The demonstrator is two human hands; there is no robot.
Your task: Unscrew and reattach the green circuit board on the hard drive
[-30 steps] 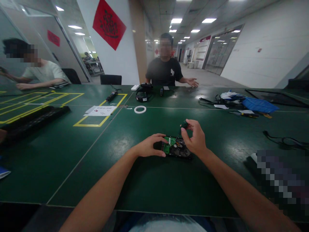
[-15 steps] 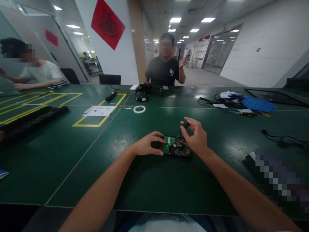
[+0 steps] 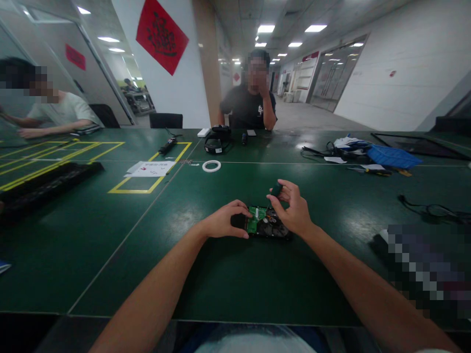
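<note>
A hard drive (image 3: 270,226) lies flat on the green table, its green circuit board (image 3: 254,219) facing up at the left end. My left hand (image 3: 230,219) grips the drive's left end, thumb on the near side and fingers on the far side. In my right hand (image 3: 292,208) a screwdriver (image 3: 275,189) with a dark handle is pinched between thumb and fingers. Its thin shaft points down to the drive, by the right edge of the circuit board. The contact of its tip is too small to make out.
Beyond the drive lie a white tape roll (image 3: 211,166), a paper sheet (image 3: 150,168) and a black headset (image 3: 214,143). Cables and a blue bag (image 3: 393,156) are at right, a long black part (image 3: 51,184) at left. A person (image 3: 250,105) sits opposite, another (image 3: 62,113) at far left.
My right hand has shifted slightly left, and the screwdriver now stands more upright. My left hand stays on the hard drive. The person opposite has raised a hand to the face.
</note>
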